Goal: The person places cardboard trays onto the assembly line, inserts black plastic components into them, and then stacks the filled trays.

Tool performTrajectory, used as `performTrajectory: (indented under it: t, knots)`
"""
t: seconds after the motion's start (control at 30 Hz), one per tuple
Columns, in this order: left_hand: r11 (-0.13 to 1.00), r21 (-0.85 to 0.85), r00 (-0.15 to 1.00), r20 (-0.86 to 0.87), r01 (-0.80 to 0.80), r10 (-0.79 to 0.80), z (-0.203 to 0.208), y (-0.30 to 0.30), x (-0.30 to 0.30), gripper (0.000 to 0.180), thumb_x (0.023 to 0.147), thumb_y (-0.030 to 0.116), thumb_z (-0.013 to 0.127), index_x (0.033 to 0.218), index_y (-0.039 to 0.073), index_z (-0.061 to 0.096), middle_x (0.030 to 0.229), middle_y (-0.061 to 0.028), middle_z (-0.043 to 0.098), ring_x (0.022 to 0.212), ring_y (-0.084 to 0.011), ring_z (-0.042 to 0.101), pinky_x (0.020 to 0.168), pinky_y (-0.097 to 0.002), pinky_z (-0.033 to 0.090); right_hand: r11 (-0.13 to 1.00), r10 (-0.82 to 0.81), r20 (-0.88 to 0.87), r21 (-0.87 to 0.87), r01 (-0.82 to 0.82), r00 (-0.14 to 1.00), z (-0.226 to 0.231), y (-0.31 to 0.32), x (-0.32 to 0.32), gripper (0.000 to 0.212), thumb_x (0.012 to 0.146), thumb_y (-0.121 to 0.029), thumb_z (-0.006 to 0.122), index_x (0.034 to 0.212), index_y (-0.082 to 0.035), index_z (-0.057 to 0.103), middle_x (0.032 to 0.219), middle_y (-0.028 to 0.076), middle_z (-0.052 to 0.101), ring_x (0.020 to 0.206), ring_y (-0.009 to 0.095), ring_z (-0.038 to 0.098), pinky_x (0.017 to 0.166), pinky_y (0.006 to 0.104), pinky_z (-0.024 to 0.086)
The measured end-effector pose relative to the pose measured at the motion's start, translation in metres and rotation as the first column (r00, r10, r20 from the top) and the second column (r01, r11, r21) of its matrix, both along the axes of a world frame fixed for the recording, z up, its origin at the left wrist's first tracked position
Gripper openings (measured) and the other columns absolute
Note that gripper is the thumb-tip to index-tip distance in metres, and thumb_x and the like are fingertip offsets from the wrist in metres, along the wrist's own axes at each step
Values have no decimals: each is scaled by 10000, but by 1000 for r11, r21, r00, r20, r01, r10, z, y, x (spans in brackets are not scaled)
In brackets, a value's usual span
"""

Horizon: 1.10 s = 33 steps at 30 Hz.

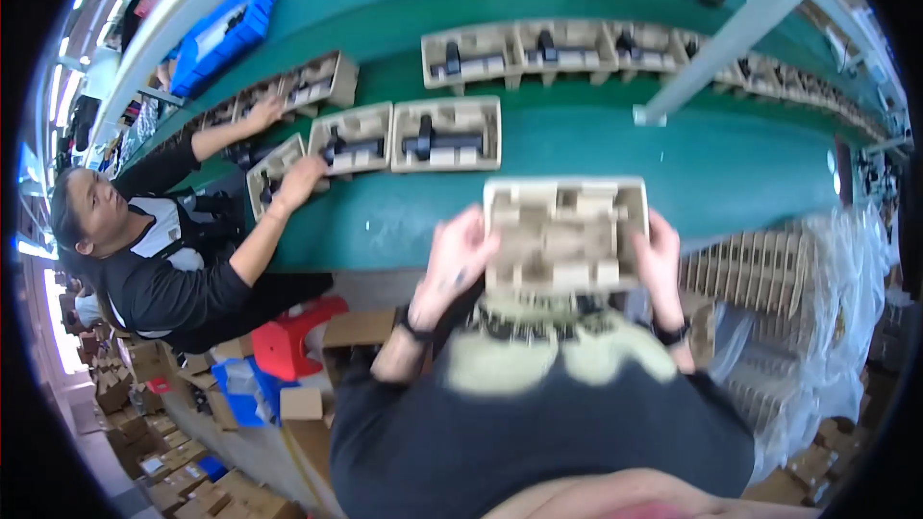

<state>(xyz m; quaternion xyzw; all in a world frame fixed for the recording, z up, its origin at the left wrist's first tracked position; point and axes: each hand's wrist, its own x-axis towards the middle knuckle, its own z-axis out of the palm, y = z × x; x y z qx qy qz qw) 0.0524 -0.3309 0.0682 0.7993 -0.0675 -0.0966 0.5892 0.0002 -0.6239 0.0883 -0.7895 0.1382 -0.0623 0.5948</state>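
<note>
Between my two hands I hold a beige moulded pulp tray [550,231] with shaped hollows and no device in it. My left hand [460,248] grips its left wall, the thumb over the rim. On the opposite wall my right hand [660,252] is closed in the same way. The tray is just over the front edge of the green workbench [586,139], close to my body. Beyond my left hand stands a similar pulp tray [493,106] with a black device [424,138] lying in it. Another filled tray [351,121] touches it on the left.
A co-worker [144,250] at the left reaches over more trays. A row of filled trays [567,50] runs along the back, near a slanting metal post [745,27]. Stacked pulp trays [755,269] in clear plastic stand at my right. A red stool [296,336] is at lower left.
</note>
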Motion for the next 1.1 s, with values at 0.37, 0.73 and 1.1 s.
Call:
performTrajectory:
  t: [0.37,0.73,1.1]
  knots:
    - [966,204,980,157,-156,125,43,-23,-34,249,752,178,678,586,25,572,473,-123,469,416,-211,503,467,-354,444,981,151,-55,136,-142,987,19,-32,-18,476,771,63,512,1247,51,514,1067,104,648,918,148,623,797,264,493]
    - [804,470,909,366,-364,197,75,-51,-22,272,837,286,660,797,20,618,740,-78,639,619,-159,592,553,-307,468,987,146,-138,-46,-153,980,28,-37,13,508,756,45,581,1260,23,526,933,47,644,694,77,613,640,239,517]
    - [993,66,984,-155,97,-86,23,-91,-5,279,940,195,522,1083,-29,610,891,-105,677,815,-135,632,728,-277,495,416,832,12,-674,-611,554,34,-11,39,1025,578,-295,831,1427,-77,300,1376,189,318,1289,357,326,1055,523,283]
